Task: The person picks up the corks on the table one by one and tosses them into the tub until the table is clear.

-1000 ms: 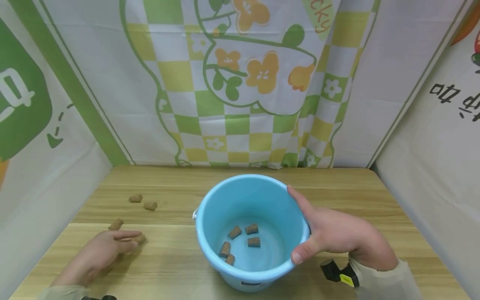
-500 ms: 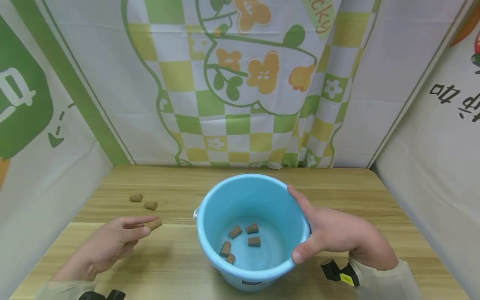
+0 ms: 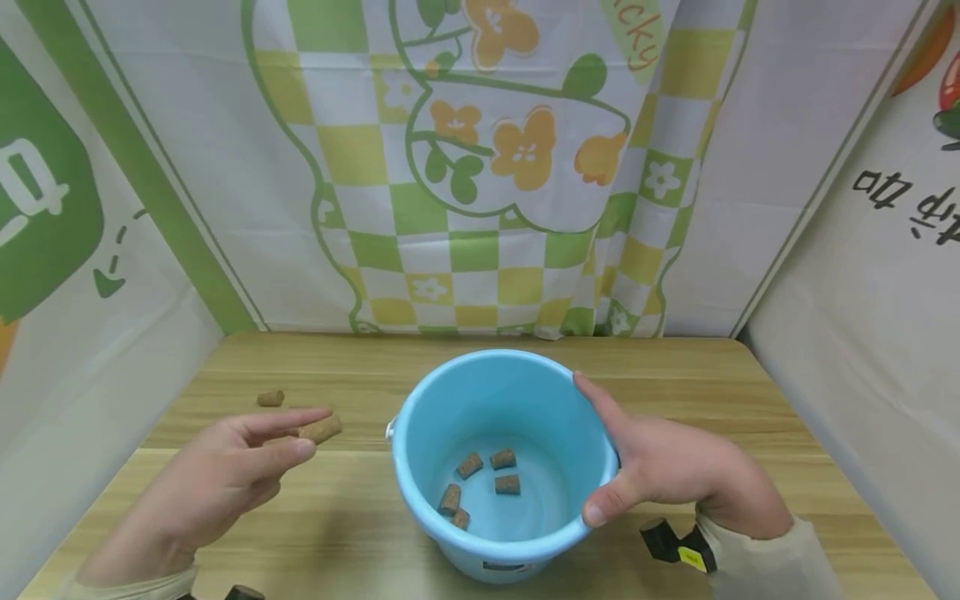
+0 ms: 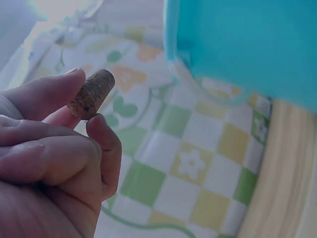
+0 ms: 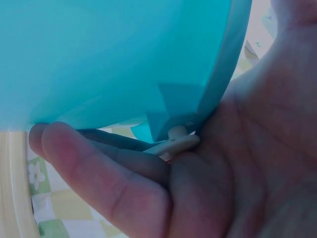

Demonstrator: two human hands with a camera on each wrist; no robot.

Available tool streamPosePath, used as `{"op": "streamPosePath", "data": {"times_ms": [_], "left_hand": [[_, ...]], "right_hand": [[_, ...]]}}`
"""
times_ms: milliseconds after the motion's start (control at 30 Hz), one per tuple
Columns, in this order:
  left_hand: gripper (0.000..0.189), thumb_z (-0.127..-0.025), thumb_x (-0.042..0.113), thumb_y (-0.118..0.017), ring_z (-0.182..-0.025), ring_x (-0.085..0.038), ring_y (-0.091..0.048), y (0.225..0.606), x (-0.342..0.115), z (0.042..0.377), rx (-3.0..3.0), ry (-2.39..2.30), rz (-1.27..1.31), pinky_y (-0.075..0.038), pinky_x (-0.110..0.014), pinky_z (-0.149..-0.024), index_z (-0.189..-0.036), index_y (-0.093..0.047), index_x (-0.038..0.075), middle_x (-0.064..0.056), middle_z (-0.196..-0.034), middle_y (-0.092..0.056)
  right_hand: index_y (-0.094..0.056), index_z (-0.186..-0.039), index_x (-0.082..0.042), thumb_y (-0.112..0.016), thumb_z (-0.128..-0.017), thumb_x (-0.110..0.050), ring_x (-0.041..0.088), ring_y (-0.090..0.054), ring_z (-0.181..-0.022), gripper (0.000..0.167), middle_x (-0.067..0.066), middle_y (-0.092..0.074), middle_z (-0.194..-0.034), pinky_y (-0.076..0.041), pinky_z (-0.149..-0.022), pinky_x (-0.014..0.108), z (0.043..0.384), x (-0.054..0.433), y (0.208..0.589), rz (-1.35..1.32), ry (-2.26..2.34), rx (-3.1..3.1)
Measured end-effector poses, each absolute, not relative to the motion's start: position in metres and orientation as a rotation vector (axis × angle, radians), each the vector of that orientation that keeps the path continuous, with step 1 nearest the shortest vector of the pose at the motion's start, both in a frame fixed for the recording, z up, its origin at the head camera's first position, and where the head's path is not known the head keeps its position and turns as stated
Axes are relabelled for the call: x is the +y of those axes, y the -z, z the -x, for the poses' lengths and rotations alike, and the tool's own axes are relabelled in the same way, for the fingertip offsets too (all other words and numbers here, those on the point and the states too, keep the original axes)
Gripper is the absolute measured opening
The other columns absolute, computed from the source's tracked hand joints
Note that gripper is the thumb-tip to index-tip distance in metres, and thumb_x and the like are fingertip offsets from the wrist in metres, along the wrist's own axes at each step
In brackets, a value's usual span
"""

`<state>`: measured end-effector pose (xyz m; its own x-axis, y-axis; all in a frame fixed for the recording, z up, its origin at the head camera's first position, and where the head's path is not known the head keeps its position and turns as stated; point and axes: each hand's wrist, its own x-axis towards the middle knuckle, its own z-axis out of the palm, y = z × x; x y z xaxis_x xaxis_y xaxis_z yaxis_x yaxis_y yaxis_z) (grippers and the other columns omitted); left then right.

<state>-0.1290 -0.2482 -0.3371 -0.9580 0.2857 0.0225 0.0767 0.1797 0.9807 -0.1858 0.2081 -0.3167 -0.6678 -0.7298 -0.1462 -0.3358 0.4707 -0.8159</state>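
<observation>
A light blue bucket stands mid-table with several brown corks on its bottom. My right hand grips its right rim, thumb inside, fingers around the outer wall. My left hand is raised left of the bucket and pinches one cork between thumb and forefinger; the left wrist view shows that cork at my fingertips with the bucket's wall close by. One more cork lies on the table at the far left.
The wooden table is boxed in by printed cloth walls at the back, left and right. A black and yellow wrist device sits by my right cuff.
My left hand picked a cork off the table and carried it up and to the right, toward the bucket. The right hand and the bucket have not moved.
</observation>
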Motion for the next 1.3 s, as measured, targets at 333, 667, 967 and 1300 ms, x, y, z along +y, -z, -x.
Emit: {"op": "streamPosePath", "data": {"times_ms": [333, 667, 967, 1300], "left_hand": [[0.035, -0.099, 0.008, -0.063, -0.044, -0.024, -0.015, 0.318, -0.227, 0.125, 2.332, -1.869, -0.402, -0.021, -0.033, -0.038, -0.133, -0.064, 0.008, -0.002, -0.053, -0.02], [0.038, -0.098, 0.006, -0.063, -0.045, -0.021, -0.015, 0.309, -0.207, 0.133, 2.222, -1.923, -0.461, -0.018, -0.033, -0.039, -0.134, -0.06, -0.003, -0.001, -0.053, -0.018], [0.044, -0.095, 0.013, -0.069, -0.045, -0.016, -0.019, 0.298, -0.183, 0.144, 2.188, -1.897, -0.44, -0.024, -0.026, -0.042, -0.134, -0.059, -0.005, 0.004, -0.052, -0.023], [0.049, -0.089, 0.015, -0.076, -0.044, -0.01, -0.019, 0.292, -0.164, 0.152, 2.179, -1.851, -0.354, -0.024, -0.021, -0.044, -0.132, -0.062, -0.004, 0.009, -0.048, -0.024]], "right_hand": [[0.019, -0.156, -0.016, -0.09, -0.074, -0.033, 0.027, -0.058, -0.108, 0.138, 0.017, -0.051, -0.134, -0.045, -0.092, 0.037, 0.186, 0.208, 0.317, 0.853, 1.083, 2.244], [0.019, -0.156, -0.015, -0.09, -0.075, -0.03, 0.03, -0.056, -0.111, 0.137, 0.019, -0.048, -0.137, -0.044, -0.093, 0.034, 0.185, 0.209, 0.317, 0.874, 1.116, 2.222], [0.018, -0.157, -0.015, -0.091, -0.074, -0.029, 0.029, -0.057, -0.111, 0.138, 0.019, -0.049, -0.137, -0.044, -0.093, 0.034, 0.185, 0.208, 0.316, 0.872, 1.113, 2.234], [0.019, -0.156, -0.016, -0.09, -0.075, -0.029, 0.031, -0.057, -0.111, 0.137, 0.02, -0.047, -0.138, -0.045, -0.092, 0.035, 0.185, 0.208, 0.317, 0.865, 1.152, 2.196]]}}
